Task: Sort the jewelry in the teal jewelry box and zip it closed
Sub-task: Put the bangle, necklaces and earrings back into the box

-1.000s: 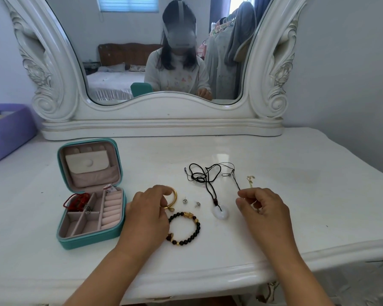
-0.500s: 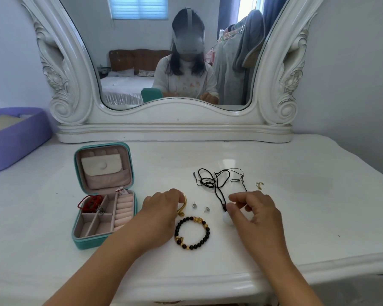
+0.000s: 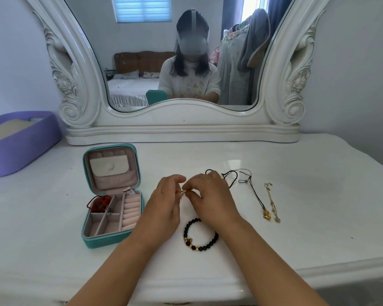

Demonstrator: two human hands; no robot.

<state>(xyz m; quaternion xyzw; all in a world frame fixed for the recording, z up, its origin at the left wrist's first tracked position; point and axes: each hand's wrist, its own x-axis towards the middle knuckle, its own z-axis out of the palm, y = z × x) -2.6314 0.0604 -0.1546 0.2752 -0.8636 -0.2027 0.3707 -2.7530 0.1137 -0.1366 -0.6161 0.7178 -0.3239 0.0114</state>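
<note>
The teal jewelry box (image 3: 102, 241) lies open on the white dresser, its lid propped up behind it. A red bracelet (image 3: 97, 203) sits in its back left compartment. My left hand (image 3: 164, 208) and my right hand (image 3: 210, 197) meet just right of the box, and both pinch a small gold bangle (image 3: 184, 191) between their fingertips. Most of the bangle is hidden by my fingers. A black bead bracelet (image 3: 199, 236) with gold charms lies in front of my hands. Black cord necklaces (image 3: 250, 184) and a thin gold chain (image 3: 272, 202) lie to the right.
A white carved mirror (image 3: 181, 127) stands at the back of the dresser top (image 3: 307, 217). A purple padded tub (image 3: 20, 140) sits beyond the left edge. The dresser's rounded front edge (image 3: 208, 286) runs under my forearms.
My right hand left the cord necklace and came left to meet my left hand. Both hands now hold the gold bangle above the table. The camera view tilted down.
</note>
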